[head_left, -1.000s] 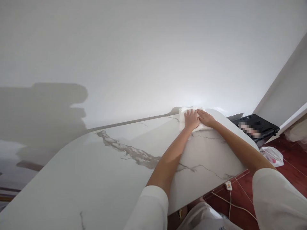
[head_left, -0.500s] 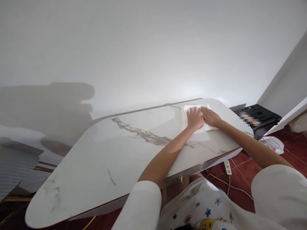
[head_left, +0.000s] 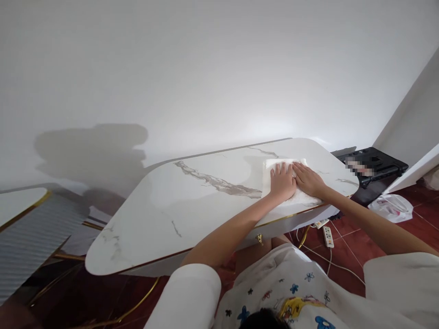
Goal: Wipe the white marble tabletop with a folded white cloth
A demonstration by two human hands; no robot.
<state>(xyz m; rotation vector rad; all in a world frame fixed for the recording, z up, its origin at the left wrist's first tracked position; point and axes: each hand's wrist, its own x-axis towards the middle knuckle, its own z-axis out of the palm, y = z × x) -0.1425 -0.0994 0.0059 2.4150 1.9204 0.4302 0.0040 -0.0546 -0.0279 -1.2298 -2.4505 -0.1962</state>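
The person's left hand (head_left: 284, 182) lies flat with its fingers a little spread, and the right hand (head_left: 310, 179) lies flat beside it, fingers closer together; the two meet at the thumbs. Both rest on a white cloth (head_left: 302, 198), which sits on the right part of a marble-patterned table (head_left: 147, 214), near its front edge. The palms hide the cloth's middle, and whether any of it is pinched cannot be told. The left forearm crosses the table's front edge and covers part of it; a gold knob (head_left: 259, 239) shows below. A power strip (head_left: 328, 237) lies on the red floor (head_left: 350, 237), with another partly hidden behind it. Farther right are a plastic bag (head_left: 391, 208), its contents unclear, and a black case (head_left: 387, 164) bearing a pixelated patch. At the left, a ribbed piece of furniture (head_left: 41, 228) is cut off by the frame. A dark shape (head_left: 264, 318) at the bottom is hard to identify.
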